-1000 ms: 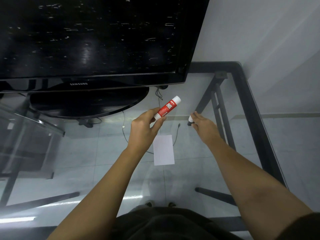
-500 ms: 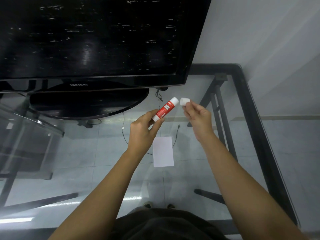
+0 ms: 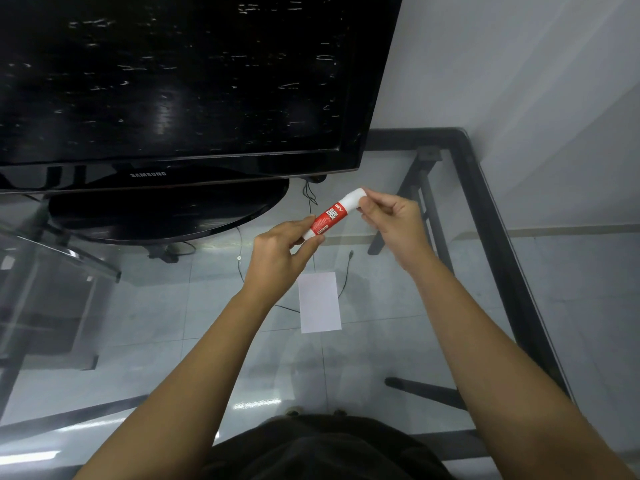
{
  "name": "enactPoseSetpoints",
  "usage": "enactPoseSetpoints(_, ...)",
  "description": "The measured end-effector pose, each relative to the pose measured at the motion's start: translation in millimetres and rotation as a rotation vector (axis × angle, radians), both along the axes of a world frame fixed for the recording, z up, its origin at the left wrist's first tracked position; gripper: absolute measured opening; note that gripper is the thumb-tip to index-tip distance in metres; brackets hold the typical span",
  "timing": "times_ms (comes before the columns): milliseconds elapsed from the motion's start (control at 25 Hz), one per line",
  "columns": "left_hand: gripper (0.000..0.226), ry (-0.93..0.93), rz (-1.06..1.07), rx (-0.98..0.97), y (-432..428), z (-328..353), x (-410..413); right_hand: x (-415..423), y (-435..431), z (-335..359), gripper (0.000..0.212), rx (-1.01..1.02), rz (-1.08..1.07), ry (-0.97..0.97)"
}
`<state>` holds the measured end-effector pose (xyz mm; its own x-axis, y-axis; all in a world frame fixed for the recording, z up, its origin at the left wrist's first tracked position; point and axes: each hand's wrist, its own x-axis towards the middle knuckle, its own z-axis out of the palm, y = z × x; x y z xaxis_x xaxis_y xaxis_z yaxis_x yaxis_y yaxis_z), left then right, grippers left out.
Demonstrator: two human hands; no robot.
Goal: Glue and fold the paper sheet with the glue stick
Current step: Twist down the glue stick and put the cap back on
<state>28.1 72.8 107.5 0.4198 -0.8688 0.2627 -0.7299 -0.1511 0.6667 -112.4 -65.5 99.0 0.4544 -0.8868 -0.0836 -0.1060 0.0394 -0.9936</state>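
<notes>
A red and white glue stick is held tilted above the glass table, its white cap on its upper end. My left hand grips the stick's lower end between thumb and fingers. My right hand pinches the cap at the upper end. A small white paper sheet, folded to a narrow rectangle, lies flat on the glass below and between my hands.
A large black television on an oval stand fills the back left of the glass table. The table's black metal frame runs along the right edge beside a white wall. Cables show through the glass.
My right hand lifted the white cap from the table, brought it to the glue stick's upper end and set it on. My left hand kept holding the stick.
</notes>
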Motion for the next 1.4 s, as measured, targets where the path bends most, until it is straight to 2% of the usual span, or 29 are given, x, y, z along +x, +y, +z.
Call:
enactPoseSetpoints(200, 0.040, 0.001, -0.053, -0.041, -1.7, 5.8, 9.2, -1.5, -9.0, 8.9, 0.025, -0.027, 0.148, 0.061)
enactPoseSetpoints(440, 0.041, 0.016, -0.004, -0.047, -7.1, 2.0, 8.2, 7.9, 5.8, 1.8, 0.032, 0.009, 0.037, 0.037)
enactPoseSetpoints(640, 0.044, 0.101, -0.014, -0.050, -15.5, -12.8, 6.6, 17.1, 13.4, -7.8, 0.021, 0.283, 0.050, -0.155)
enactPoseSetpoints(720, 0.050, 0.128, -0.052, 0.035, -19.3, -26.0, 10.3, 16.5, 9.9, -12.8, 0.013, 0.237, 0.049, -0.091)
enactPoseSetpoints(840, 0.054, 0.113, -0.056, 0.248, -12.3, -60.0, 22.0, 10.2, -0.3, -26.6, 0.015, 0.035, -0.057, 0.185)
enactPoseSetpoints(1040, 0.057, -0.086, -0.021, 0.636, 19.2, -116.3, 38.4, -3.8, -5.5, -56.3, 0.026, -0.191, -0.004, 0.387)
enactPoseSetpoints(1160, 0.059, -0.236, -0.031, 0.725, 29.8, -133.8, 40.5, -9.4, -1.8, -71.0, 0.028, -0.236, 0.026, 0.440)
enactPoseSetpoints(1400, 0.060, -0.302, -0.032, 0.743, 31.9, -145.4, 41.0, -11.0, -5.5, -82.3, 0.031, -0.286, 0.042, 0.530)
